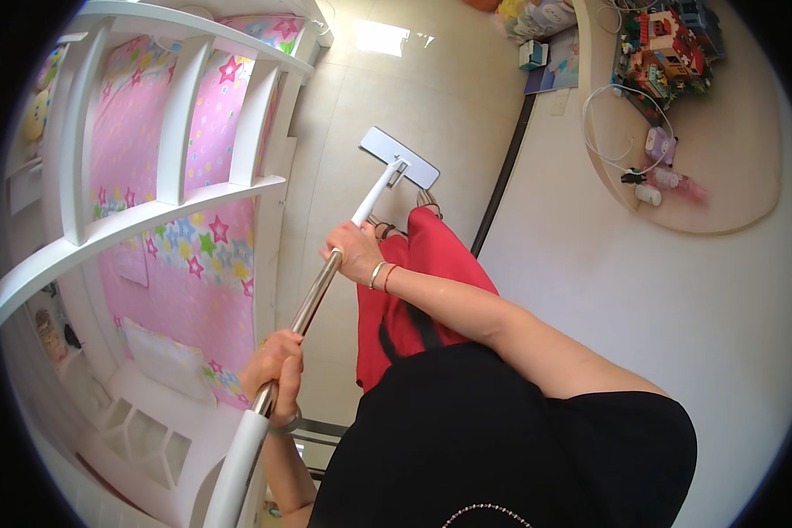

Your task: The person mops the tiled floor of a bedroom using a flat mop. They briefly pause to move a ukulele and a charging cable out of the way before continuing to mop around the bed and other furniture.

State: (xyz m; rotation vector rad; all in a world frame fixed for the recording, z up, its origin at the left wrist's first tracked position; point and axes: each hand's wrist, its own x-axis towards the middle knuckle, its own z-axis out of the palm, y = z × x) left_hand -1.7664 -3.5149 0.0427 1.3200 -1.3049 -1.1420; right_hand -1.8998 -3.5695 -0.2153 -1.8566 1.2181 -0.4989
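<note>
A flat mop runs diagonally across the head view, its silver pole [315, 297] joining a white lower section and a white grip at the near end. The flat rectangular mop head [399, 158] lies on the tiled floor, just ahead of my feet. My left hand [275, 374] is wrapped round the pole beside the white grip. Farther down, my right hand [356, 253] closes round the pole near its white lower section. That wrist wears a bracelet and a red cord.
To the left stands a bed with white rails [141, 209] and pink star-patterned bedding [207, 308]. A white wall [581, 299] is on the right. Above it, a rounded shelf [739, 167] bears a toy building, a cable and small items. Bags and boxes [537, 53] sit at the far right.
</note>
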